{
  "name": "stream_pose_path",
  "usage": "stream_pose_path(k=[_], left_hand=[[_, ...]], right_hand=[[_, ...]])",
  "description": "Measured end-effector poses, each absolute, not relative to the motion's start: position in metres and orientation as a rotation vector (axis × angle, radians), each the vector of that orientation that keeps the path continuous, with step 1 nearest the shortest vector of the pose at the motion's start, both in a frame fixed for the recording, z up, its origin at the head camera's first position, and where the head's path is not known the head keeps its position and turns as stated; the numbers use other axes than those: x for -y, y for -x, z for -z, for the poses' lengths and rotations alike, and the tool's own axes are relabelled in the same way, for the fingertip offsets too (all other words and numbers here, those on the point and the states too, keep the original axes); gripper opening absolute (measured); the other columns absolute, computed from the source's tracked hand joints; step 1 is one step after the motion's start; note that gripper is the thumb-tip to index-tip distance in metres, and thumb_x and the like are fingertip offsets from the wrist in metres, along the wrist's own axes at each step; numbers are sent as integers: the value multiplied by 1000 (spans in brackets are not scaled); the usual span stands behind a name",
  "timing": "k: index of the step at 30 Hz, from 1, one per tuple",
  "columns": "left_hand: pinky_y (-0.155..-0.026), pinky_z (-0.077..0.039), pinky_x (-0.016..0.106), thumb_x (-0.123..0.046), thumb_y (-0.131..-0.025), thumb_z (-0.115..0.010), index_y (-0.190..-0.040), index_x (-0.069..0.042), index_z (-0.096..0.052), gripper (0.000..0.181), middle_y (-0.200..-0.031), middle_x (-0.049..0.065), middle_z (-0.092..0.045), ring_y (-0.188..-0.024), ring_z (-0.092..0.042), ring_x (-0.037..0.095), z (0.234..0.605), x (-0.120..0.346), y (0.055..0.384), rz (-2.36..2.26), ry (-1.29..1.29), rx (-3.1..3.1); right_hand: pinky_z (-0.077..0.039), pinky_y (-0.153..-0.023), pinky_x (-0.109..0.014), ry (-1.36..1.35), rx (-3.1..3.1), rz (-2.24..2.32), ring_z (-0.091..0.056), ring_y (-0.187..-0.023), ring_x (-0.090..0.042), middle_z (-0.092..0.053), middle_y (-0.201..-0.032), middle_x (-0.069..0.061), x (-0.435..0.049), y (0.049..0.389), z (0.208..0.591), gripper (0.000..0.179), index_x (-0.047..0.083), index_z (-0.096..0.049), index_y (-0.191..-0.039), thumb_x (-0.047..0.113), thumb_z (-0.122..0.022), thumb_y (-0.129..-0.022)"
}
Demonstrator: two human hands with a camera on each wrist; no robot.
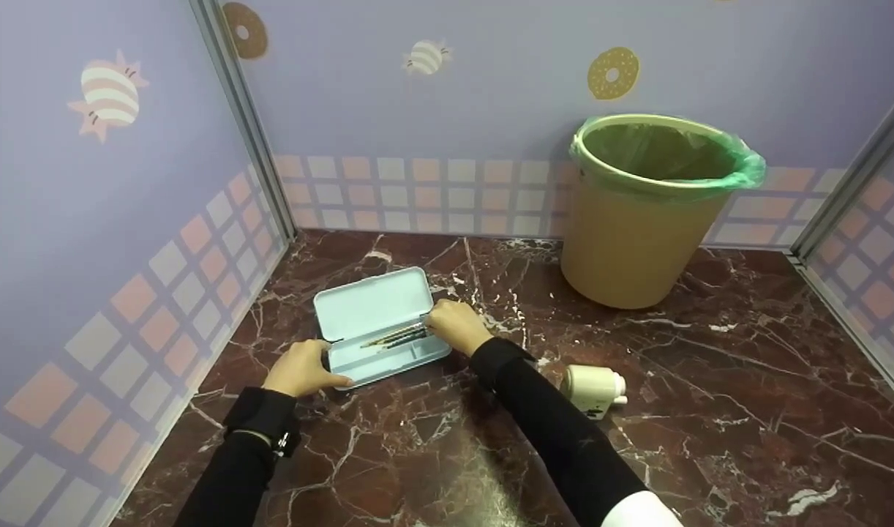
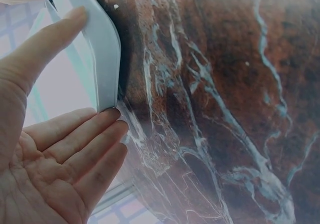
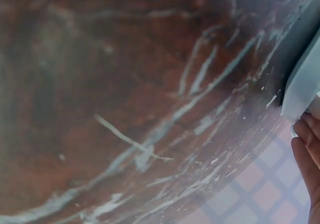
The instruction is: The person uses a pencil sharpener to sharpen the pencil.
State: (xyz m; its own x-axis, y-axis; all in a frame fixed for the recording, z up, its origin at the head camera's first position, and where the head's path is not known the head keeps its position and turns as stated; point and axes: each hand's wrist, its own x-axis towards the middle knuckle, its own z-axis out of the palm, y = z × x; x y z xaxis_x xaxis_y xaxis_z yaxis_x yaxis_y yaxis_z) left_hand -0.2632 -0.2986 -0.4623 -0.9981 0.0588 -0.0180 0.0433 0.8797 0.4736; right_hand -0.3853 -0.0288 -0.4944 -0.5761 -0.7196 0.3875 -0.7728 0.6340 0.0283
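A pale blue pencil case (image 1: pixel 374 307) lies on the marble-patterned surface, its lid folded back. Several slim pencils (image 1: pixel 399 337) lie together inside the base, their right ends close to the right hand. My left hand (image 1: pixel 304 368) holds the case's near-left corner; in the left wrist view the thumb (image 2: pixel 55 39) rests over the rim and the fingers reach the outer end. At the right end near the hinge, my right hand (image 1: pixel 458 326) grips the case with curled fingers. Only part of that hand (image 3: pixel 307 151) shows in the right wrist view, at the case's corner.
A tan waste bin (image 1: pixel 630 249) with a green liner stands at the back right. Right of my right forearm lies a cream desktop object (image 1: pixel 592 388) with a white knob, perhaps a pencil sharpener. Patterned panels (image 1: pixel 432 124) wall the surface at back and sides.
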Motion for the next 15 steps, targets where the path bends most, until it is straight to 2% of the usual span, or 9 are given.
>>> stream_pose_path(k=[7,15], left_hand=[[-64,-49,35,-31,-71,-91,-109,1,-73,53,-93,16,-76,-66,-63,18,461,298,263,-729,-80,-3032],[-65,-50,36,-30,-71,-91,-112,1,-73,55,-93,16,-77,-69,-64,19,462,300,263,-729,-91,-3039]], right_hand=[[-60,-61,-39,-1111,2458,-20,-68,-77,-24,-74,-75,-7,38,382,494,22,9,-73,-68,3,-65,-88],[-61,-65,-36,-1141,2441,105,-68,-83,-22,-76,-78,-4,41,383,491,17,11,-75,-72,5,-68,-86]])
